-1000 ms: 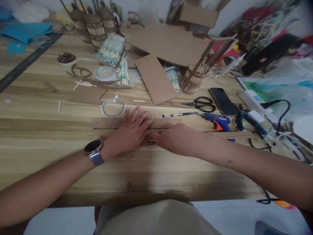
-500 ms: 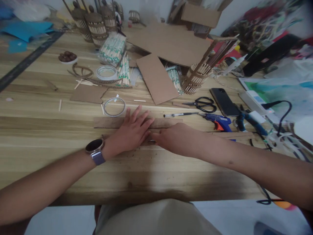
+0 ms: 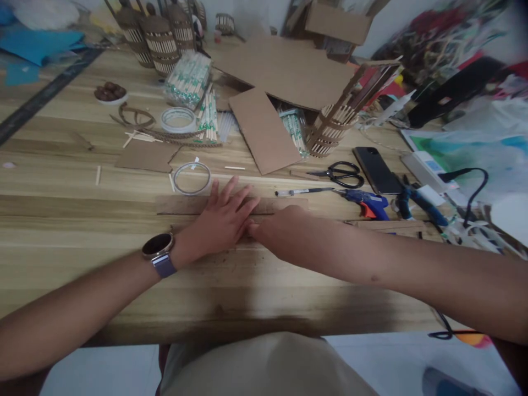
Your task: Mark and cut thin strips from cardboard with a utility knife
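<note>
A long brown cardboard strip (image 3: pixel 181 204) lies across the wooden table (image 3: pixel 82 220) in front of me. My left hand (image 3: pixel 223 220), with a watch (image 3: pixel 159 247) on its wrist, presses flat on the strip with fingers spread. My right hand (image 3: pixel 284 228) rests just right of it, its fingertips meeting the left hand's fingers at the strip's near edge. The right hand's fingers are curled under, and whatever lies beneath them is hidden.
A thin tape ring (image 3: pixel 191 178) lies just beyond the strip. To the right are a pen-like tool (image 3: pixel 303 191), scissors (image 3: pixel 340 174), a blue glue gun (image 3: pixel 369 202) and a phone (image 3: pixel 376 169). Farther back lie cardboard sheets (image 3: pixel 259 132), a tape roll (image 3: pixel 178 120), packed sticks (image 3: pixel 187 80) and a stick-built cylinder (image 3: pixel 330 129).
My right hand has slid a little left and away along the strip, closer to the left hand's fingers. The left hand stays pressed in place.
</note>
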`<action>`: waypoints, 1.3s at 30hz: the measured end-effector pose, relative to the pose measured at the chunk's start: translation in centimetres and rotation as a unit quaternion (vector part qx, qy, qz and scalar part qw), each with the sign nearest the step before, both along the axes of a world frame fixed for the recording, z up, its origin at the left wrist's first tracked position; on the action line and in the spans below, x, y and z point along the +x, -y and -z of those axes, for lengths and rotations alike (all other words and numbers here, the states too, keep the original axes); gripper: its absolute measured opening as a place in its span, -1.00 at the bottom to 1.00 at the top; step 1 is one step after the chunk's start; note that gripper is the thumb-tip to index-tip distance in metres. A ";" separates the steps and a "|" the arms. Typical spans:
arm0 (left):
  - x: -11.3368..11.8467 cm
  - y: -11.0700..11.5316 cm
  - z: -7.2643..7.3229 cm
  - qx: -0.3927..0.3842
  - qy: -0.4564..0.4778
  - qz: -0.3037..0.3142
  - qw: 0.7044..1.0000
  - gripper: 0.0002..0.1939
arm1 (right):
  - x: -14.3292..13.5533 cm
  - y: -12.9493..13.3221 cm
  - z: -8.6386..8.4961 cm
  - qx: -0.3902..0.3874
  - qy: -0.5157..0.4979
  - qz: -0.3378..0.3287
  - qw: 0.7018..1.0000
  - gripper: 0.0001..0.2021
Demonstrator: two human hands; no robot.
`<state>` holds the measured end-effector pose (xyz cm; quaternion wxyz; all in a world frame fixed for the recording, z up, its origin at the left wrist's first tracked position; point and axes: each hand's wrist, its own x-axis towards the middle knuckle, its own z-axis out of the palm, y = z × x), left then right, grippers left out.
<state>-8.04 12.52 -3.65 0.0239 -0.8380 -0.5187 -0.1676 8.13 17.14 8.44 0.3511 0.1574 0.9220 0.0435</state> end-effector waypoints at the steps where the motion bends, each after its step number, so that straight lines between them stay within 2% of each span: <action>1: 0.0 0.0 0.0 0.000 0.004 0.001 1.000 -0.55 | 0.3 -0.2 0.3 -0.001 -0.020 0.000 1.000 -0.55; 14: -0.2 0.1 -0.4 -0.013 0.013 0.002 1.000 -0.59 | 2.8 -1.8 2.6 -0.018 -0.081 -0.004 0.997 -0.47; 19: -0.2 0.2 -0.4 -0.012 0.007 0.001 1.000 -0.58 | 3.5 -2.0 2.3 -0.023 -0.071 0.000 0.997 -0.46; 25: -0.2 0.2 -0.3 -0.013 0.007 -0.002 1.000 -0.58 | 4.7 -2.5 2.6 -0.027 -0.076 0.013 0.997 -0.57; 32: -0.1 0.2 -0.3 -0.011 0.007 -0.002 1.000 -0.59 | 6.0 -3.0 2.7 -0.023 -0.060 0.031 0.997 -0.51; 36: -0.3 0.2 -0.1 -0.013 0.018 -0.001 1.000 -0.58 | 7.9 -3.3 2.8 -0.009 -0.085 0.044 0.995 -0.50; 39: -0.3 0.2 0.1 -0.003 0.022 0.000 1.000 -0.58 | 9.9 -4.2 2.9 -0.009 -0.110 0.066 0.992 -0.56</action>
